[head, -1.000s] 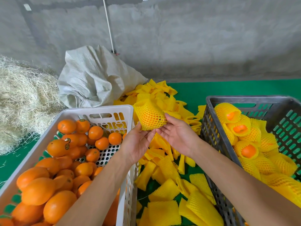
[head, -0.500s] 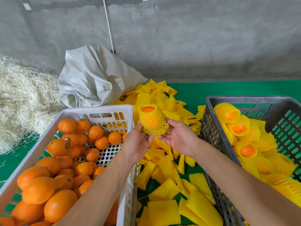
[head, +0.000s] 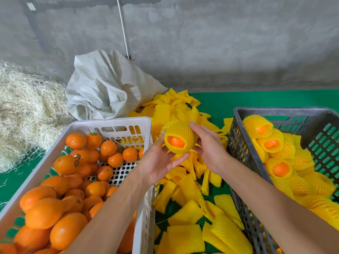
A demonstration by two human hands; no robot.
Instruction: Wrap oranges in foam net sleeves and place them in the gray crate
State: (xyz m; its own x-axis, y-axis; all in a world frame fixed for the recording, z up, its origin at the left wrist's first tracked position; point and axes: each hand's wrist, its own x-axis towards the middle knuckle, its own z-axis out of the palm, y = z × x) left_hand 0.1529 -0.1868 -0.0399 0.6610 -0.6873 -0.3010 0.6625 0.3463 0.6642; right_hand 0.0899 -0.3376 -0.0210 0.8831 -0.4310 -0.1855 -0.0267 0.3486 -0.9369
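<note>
A sleeved orange (head: 177,141) is held between both hands above the pile of loose sleeves (head: 189,187), between the white crate (head: 146,125) and the gray crate (head: 244,136). The left hand (head: 158,163) is cupped beneath it, thumb and fingertips curled against the net. The right hand (head: 208,149) is wrapped round the far side, fingers pressed on the foam. Bare fruit is exposed at the near open end of the net.

Risks, as judged:
- The orange could be squeezed out through that open end if the net is gripped too hard during the carry to the right.
- The sleeve could be left off-centre, so one end stays unprotected.
- Wrapped oranges (head: 275,143) are already heaped in the gray crate; a dropped one may roll or knock others.
</note>
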